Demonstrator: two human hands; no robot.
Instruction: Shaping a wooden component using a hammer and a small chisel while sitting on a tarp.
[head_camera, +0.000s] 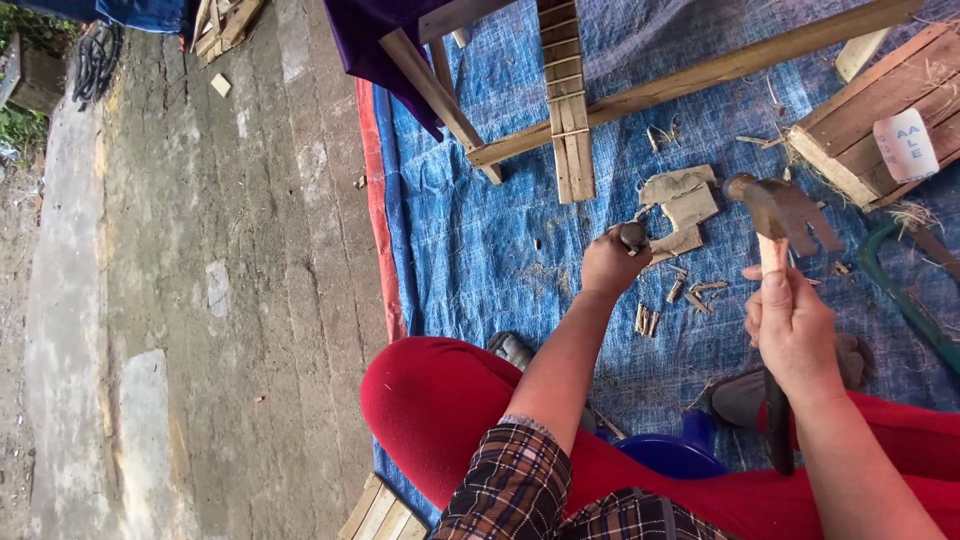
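My right hand grips the wooden handle of a rusty claw hammer, its head raised above the blue tarp. My left hand is closed around a small dark metal tool held upright next to a flat piece of pale wood. Small wood chips lie scattered between the hands. My legs in red trousers are folded beneath my arms.
A wooden frame of slats stands on the tarp ahead. A wooden crate with a white label sits at the right. A green curved tool lies right of the hammer. Bare concrete floor stretches left. A blue stool is under me.
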